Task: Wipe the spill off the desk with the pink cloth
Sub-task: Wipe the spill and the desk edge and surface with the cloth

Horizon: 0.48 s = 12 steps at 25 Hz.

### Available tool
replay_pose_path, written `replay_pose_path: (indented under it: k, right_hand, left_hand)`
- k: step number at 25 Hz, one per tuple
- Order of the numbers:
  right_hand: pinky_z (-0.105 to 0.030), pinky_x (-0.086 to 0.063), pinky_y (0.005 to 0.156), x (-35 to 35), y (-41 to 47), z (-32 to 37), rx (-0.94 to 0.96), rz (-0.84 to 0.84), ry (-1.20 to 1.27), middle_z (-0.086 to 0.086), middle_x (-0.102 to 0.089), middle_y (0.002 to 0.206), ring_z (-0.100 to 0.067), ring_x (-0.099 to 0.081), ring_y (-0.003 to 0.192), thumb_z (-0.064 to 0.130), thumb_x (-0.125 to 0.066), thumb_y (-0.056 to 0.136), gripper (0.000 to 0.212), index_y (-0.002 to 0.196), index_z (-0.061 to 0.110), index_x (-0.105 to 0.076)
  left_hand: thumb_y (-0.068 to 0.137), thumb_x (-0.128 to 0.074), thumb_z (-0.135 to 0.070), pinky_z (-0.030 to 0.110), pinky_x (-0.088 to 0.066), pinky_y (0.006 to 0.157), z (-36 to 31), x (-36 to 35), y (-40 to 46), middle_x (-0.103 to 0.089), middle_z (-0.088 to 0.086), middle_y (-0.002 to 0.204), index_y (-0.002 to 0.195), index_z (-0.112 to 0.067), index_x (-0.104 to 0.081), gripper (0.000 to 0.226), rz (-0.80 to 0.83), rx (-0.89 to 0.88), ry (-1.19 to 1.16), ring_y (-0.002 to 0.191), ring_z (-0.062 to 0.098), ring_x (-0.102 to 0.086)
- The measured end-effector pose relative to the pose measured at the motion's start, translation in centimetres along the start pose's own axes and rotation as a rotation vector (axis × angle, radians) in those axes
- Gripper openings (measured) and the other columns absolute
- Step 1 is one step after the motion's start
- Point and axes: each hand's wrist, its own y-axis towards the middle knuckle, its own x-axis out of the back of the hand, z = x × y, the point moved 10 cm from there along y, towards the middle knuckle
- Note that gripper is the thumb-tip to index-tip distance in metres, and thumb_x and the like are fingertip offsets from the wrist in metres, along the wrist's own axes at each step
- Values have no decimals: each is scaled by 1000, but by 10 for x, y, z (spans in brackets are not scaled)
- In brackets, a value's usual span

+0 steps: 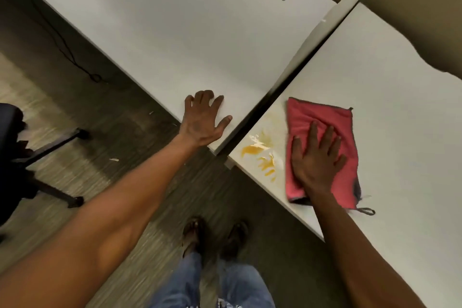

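Pressing flat, fingers spread, on the cloth (322, 132): right hand (316, 160), palm down, not gripping. Braced open on the near corner of the neighbouring tabletop (175, 32): left hand (202, 120), fingers splayed, holding nothing. Just left of the right hand, beside the cloth's edge and apart from it, on the tabletop (400, 107): orange-yellow spill (260, 155) with whitish flecks, near the corner. Between the hands: a dark gap between tabletops. Below the hands: shoes (215, 235), jeans, grey floor (112, 132). Far left of the left hand: chair base (45, 147).
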Motion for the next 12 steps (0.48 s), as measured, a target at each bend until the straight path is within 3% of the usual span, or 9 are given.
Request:
replay_pose_path:
  k: [2, 4, 7, 9, 12]
  right_hand:
    - [-69, -8, 121, -5, 4, 31, 3, -4, 17, -12, -11, 172, -41, -9, 157, 69, -19, 94, 77, 163, 36, -9]
    - [-65, -8, 122, -8, -13, 53, 196, 3, -55, -13, -11, 172, -41, -10, 157, 68, -18, 96, 77, 164, 33, -7]
    - [-60, -8, 125, -3, -48, 38, 474, 49, -165, -5, -6, 174, -33, -5, 159, 67, -17, 98, 73, 163, 38, -3]
    - [-60, -7, 126, 4, -37, 10, 443, 68, -153, 0, -2, 174, -29, -2, 160, 69, -14, 98, 70, 162, 44, 0]
    - [-64, -7, 124, 10, 4, -2, 187, 11, -50, -4, -5, 174, -32, -5, 159, 75, -8, 95, 74, 161, 44, 0]
  left_hand:
    - [94, -31, -66, 55, -22, 116, -4, -5, 5, -42, 16, 146, 150, -19, -37, 74, 23, -42, 33, 139, 35, -33]
    - [95, -25, -67, 55, -9, 123, -4, -13, 6, -26, 15, 161, 157, -23, -27, 76, 47, -78, 21, 153, 33, -13]
    - [96, -15, -70, 55, 0, 125, -1, -19, 10, -1, 8, 170, 161, -29, -10, 77, 70, -97, 39, 156, 30, 10]
    - [96, -12, -69, 55, 0, 125, -2, -22, 10, 7, 4, 170, 161, -32, -5, 75, 89, -115, 43, 156, 29, 14]
    - [97, -9, -68, 55, 2, 125, -6, -27, 10, 11, 1, 170, 160, -36, 0, 72, 99, -130, 65, 156, 27, 14]
